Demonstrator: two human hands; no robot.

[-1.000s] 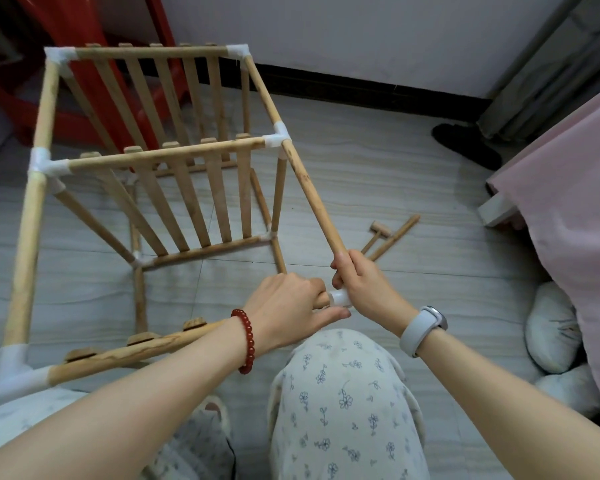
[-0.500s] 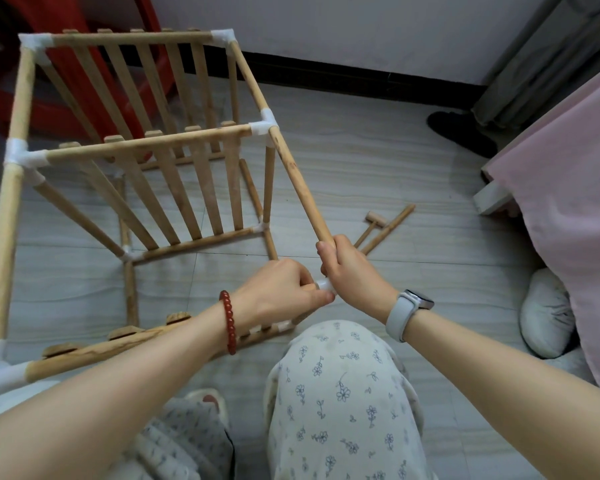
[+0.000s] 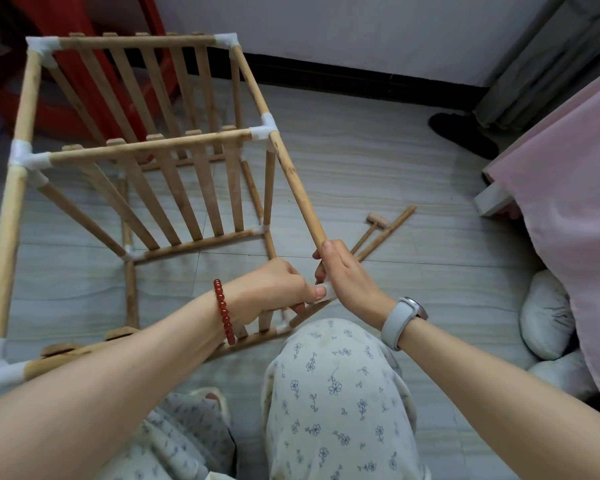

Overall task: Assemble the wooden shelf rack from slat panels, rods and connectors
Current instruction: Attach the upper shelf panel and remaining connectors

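Note:
The wooden shelf rack (image 3: 146, 147) lies on its side on the floor, with slat panels joined by rods and white corner connectors. My right hand (image 3: 347, 275) grips the near end of the upper right rod (image 3: 293, 178). My left hand (image 3: 278, 289) grips the near slat panel's rail at the white connector (image 3: 328, 292) between both hands, thumb pressed on it. The connector is mostly hidden by my fingers.
A spare rod (image 3: 387, 232) and a small wooden mallet (image 3: 373, 225) lie on the floor to the right. A pink cloth-covered piece of furniture (image 3: 568, 202) stands at the right, white slippers (image 3: 548, 313) beneath it. A red chair (image 3: 94, 74) stands behind the rack. My knees sit below the hands.
The rack's far end has shifted left in view and back again. Both hands stay at the near right corner, now a little closer together over the connector.

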